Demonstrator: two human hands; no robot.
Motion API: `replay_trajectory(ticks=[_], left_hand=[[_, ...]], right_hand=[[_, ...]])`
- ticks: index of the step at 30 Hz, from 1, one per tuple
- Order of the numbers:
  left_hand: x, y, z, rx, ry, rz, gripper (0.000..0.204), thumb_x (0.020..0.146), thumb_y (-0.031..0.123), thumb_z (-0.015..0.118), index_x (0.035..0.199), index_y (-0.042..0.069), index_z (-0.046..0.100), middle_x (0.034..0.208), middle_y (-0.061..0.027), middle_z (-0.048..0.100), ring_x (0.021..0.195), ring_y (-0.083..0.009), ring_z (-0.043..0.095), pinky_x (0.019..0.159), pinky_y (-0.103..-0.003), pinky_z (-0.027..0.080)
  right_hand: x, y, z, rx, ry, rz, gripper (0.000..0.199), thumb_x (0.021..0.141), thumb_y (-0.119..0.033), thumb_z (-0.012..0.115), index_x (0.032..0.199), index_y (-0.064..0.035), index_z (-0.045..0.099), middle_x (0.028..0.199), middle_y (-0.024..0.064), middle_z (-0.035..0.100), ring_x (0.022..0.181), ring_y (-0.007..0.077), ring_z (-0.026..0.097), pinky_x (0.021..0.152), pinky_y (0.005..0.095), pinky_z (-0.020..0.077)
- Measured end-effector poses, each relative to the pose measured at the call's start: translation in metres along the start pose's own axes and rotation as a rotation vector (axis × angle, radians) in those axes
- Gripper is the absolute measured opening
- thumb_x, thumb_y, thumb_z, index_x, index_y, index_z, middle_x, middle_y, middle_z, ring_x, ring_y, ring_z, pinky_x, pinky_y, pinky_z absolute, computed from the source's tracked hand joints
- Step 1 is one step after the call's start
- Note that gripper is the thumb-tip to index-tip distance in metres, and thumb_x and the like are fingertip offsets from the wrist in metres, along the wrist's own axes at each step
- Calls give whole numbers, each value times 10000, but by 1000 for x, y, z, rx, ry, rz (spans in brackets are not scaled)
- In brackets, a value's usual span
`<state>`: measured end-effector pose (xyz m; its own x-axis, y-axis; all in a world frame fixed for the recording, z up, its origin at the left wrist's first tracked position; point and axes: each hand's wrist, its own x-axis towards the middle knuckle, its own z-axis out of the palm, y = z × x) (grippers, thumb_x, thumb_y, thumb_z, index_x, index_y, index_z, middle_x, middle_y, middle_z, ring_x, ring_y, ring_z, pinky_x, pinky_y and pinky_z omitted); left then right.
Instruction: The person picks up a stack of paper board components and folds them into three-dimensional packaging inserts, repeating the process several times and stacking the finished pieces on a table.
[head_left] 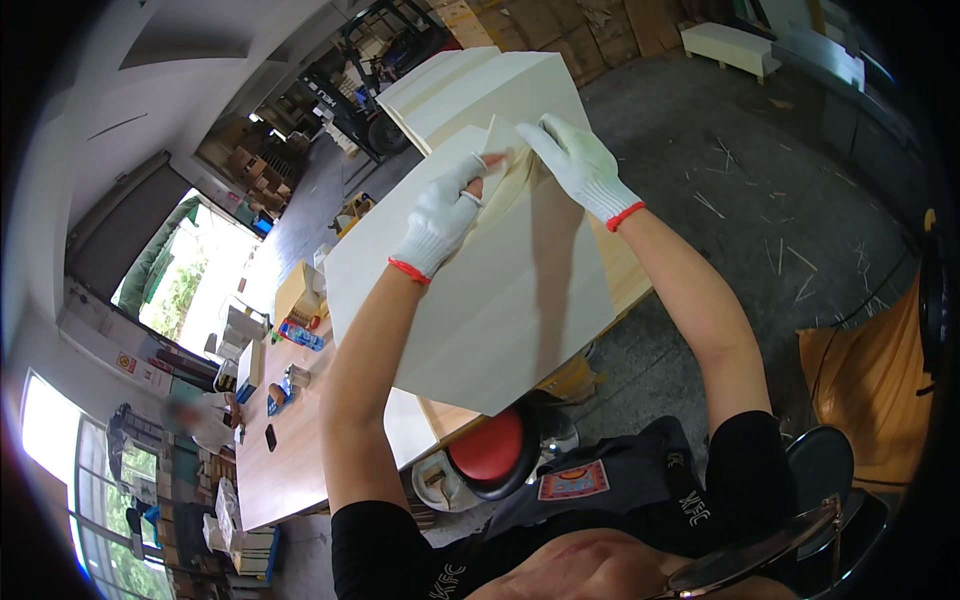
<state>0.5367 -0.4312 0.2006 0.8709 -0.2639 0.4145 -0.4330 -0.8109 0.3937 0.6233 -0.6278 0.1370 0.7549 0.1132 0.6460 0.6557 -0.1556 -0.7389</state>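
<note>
A large pale angular panel [470, 320] lies in front of me over the table's edge. Above its far part is a thin cream sheet [513, 182], creased and partly blurred. My left hand [440, 218], in a white knit glove with a red cuff and bare thumb and index tips, is closed at the sheet's left edge. My right hand [578, 165], in a matching glove, reaches over the sheet's far right side with fingers stretched out; its fingertips are partly hidden. A shadow falls across the panel below the right hand.
More pale panels [480, 85] stand beyond my hands. On the wooden table [300, 450] are a phone [270, 437], a blue bottle [302, 335] and a can [298, 376]. A red stool [487, 445] is under the near edge. Behind are a forklift [375, 80] and another person [210, 430].
</note>
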Motion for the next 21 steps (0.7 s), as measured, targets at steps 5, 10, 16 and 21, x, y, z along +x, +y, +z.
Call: replay_trajectory(ticks=[5,10,16,21], left_hand=[[0,-9,3,44,-72,-127,333,932,205,707,1236,89,634,831,-81,659,712,-136,589,676,-322,485],[-1,-5,2,-89,-51,-139,377,891,219,771,1221,89,644,734,-29,601,656,-105,511,631,-303,443],[1,-8,1,28,-16,-62,376,891,231,772,1221,97,654,705,2,545,650,-91,462,627,-300,417],[2,-11,-2,21,-26,-69,371,901,225,754,1238,105,656,770,-23,591,707,-114,512,679,-303,448]], right_hand=[[1,-3,1,17,-16,23,464,1032,-462,512,900,-18,538,792,190,549,738,357,522,714,421,432],[-1,1,3,57,2,-12,465,1037,-460,500,901,-17,528,786,198,525,730,359,505,709,429,424],[-2,-2,1,88,0,27,475,1041,-462,497,889,-13,510,751,185,469,695,331,442,692,422,408],[-2,-10,-2,78,-20,65,496,1035,-477,503,870,-9,494,738,172,441,679,299,416,682,406,400]])
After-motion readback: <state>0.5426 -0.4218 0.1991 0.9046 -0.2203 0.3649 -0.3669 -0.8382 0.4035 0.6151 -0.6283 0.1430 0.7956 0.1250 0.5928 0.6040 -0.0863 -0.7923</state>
